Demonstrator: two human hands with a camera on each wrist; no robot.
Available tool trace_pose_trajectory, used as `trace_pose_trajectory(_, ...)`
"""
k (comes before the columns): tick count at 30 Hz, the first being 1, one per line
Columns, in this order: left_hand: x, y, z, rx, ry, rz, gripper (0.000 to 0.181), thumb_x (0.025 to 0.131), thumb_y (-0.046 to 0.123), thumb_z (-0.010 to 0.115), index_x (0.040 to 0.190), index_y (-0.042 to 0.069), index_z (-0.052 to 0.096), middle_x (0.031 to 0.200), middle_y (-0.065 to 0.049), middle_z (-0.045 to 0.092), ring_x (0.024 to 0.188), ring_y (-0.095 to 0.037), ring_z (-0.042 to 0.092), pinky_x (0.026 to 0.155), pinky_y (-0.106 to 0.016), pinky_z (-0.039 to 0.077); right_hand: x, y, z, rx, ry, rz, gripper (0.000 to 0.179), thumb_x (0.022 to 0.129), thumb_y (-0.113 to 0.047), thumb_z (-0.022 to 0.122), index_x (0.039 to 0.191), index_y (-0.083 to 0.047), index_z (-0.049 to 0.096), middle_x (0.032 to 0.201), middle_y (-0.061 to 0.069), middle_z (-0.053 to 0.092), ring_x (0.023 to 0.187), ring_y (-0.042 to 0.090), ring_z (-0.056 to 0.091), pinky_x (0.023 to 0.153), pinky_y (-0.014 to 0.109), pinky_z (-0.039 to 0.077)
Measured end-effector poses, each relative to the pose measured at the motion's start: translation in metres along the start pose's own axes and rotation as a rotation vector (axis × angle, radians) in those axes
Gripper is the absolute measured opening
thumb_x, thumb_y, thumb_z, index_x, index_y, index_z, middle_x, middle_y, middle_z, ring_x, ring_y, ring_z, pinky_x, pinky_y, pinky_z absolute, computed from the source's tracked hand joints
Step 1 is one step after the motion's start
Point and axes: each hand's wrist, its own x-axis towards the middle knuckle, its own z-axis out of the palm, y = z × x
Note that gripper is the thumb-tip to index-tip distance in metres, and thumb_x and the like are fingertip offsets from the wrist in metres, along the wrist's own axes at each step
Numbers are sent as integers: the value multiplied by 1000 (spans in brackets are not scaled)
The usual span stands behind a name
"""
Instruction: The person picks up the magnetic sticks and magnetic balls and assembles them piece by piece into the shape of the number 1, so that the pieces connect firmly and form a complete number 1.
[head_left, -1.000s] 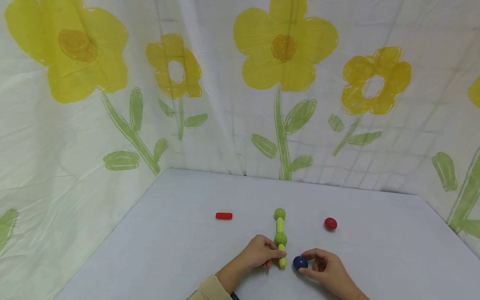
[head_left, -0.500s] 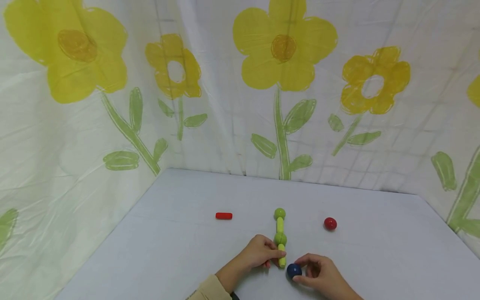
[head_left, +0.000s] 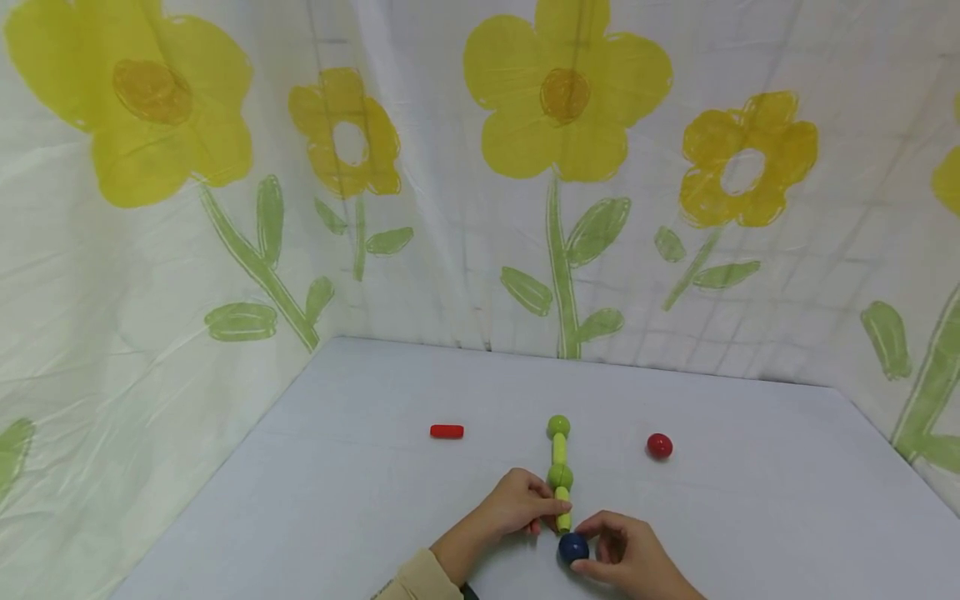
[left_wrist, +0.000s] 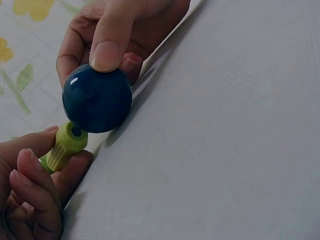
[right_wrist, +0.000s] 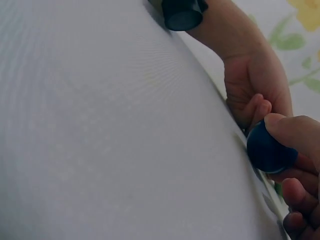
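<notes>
My left hand pinches the near yellow-green stick of a chain lying on the table. In that chain, sticks alternate with green balls: one ball sits mid-chain and another ball at its far end. My right hand holds a dark blue ball between thumb and fingers, close by the stick's near end. In the left wrist view a hole shows in that end, and the blue ball partly overlaps it; whether they touch I cannot tell.
A red stick lies on the white table to the left of the chain. To the right lies a red ball. A flower-printed curtain hangs behind the table.
My right hand has moved left and slightly nearer, bringing the blue ball from beside the stick to just below its near end. The left hand and chain have stayed in place.
</notes>
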Motion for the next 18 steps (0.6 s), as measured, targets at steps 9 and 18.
trace_pose_trajectory(9,-1,1,0,5,-2,9,17,85,17,76,75,4,71,58,0,62,39,-5,41,39,-15,30,0,0,6,-5,17,-66,23,82,-12,78,100,-2,66,80,-4,62,59,2,49,50,21,43)
trace_pose_trajectory(18,-1,1,0,2,-5,12,17,85,17,77,75,4,71,58,0,62,39,-5,41,39,-15,30,2,-1,10,-51,36,-128,25,83,-13,78,103,-2,68,83,-8,62,60,2,49,51,21,43)
